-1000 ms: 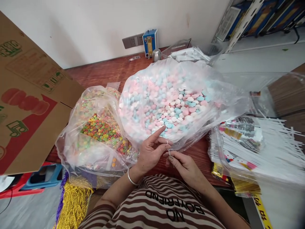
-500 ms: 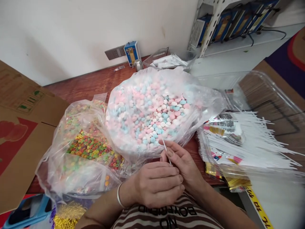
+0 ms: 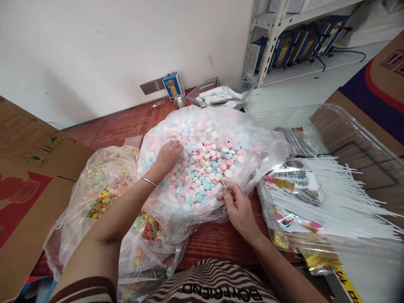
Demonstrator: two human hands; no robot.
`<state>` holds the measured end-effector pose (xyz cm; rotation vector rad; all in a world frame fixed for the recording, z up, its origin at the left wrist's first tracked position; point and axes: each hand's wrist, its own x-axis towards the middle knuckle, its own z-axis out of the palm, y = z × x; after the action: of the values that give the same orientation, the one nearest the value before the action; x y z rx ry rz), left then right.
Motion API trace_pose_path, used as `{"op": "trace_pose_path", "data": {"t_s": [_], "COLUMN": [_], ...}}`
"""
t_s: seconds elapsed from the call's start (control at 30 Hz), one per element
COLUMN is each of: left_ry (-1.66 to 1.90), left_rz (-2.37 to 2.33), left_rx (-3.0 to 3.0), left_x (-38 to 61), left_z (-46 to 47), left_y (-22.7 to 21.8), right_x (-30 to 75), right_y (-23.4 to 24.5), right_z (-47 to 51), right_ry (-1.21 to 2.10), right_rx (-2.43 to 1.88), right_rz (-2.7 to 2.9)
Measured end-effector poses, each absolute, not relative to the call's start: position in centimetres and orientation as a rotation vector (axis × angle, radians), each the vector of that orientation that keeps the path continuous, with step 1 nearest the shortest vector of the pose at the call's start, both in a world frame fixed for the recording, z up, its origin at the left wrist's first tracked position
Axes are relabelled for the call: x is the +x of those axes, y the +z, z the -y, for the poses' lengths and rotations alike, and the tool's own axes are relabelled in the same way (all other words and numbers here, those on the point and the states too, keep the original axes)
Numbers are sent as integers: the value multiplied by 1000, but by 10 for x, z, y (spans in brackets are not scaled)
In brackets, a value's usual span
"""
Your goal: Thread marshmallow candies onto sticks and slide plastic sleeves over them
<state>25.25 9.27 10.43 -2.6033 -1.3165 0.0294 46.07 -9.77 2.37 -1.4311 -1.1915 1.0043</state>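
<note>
A big clear plastic bag (image 3: 268, 143) on the wooden table holds several pink, blue and white round candies (image 3: 214, 164). My left hand (image 3: 168, 155) reaches into the bag, its fingers curled down among the candies at the left side; what they hold is hidden. My right hand (image 3: 238, 208) rests at the bag's near edge and pinches a thin white stick (image 3: 223, 185) that points up toward the candies.
A second clear bag of colourful ring candies (image 3: 104, 198) lies left of the big bag. White sticks (image 3: 334, 198) and printed packets (image 3: 293, 176) fill a clear tray on the right. Cardboard boxes (image 3: 28, 168) stand at left and far right. A blue device (image 3: 172, 85) sits by the wall.
My left hand left my right hand near my body and went forward into the candy bag. My right hand kept the stick and stayed at the bag's near edge. The view tilted.
</note>
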Motion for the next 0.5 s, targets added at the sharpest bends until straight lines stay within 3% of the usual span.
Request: {"op": "trace_pose_path", "data": {"t_s": [0.23,0.5], "left_ry": [476,333], "left_rz": [1198,1171], "left_rx": [-2711,-2768], "left_x": [241,266], "left_z": [-67,-25], "left_y": [98,120], "right_x": [464,465], "right_y": [8,0], "right_z": [106,112], "right_ry": [1049,1087], "right_rx": [-1370,-1205], "right_rz": [1052,827]}}
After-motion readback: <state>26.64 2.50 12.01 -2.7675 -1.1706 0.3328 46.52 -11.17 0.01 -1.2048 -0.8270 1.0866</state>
